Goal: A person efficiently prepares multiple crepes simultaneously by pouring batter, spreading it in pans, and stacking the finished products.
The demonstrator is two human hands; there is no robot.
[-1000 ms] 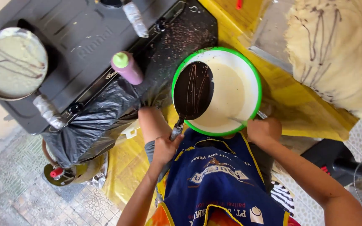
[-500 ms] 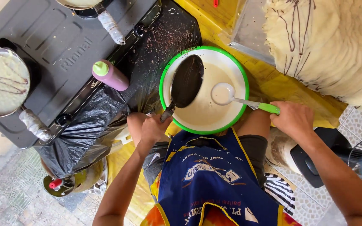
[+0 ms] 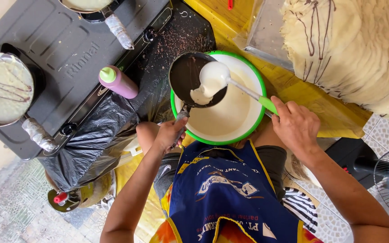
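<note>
Green-handled ladle point(image 3: 230, 83) pointing left over pan point(image 3: 190, 78), hands clamped on both handles.

Patterned tile floor point(image 3: 5, 211) (daylit) beneath a yellow table point(image 3: 314, 105).

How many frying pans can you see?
3: one pan held over the bowl by the left hand, one on the stove's left side, one partly cut off at the top edge.

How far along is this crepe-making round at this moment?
Done: a stack of finished crepes, and a pan with batter already on the stove. In hand: left hand holds the dark pan while right hand ladles batter from the bowl. Left: cooking this pan.
</note>
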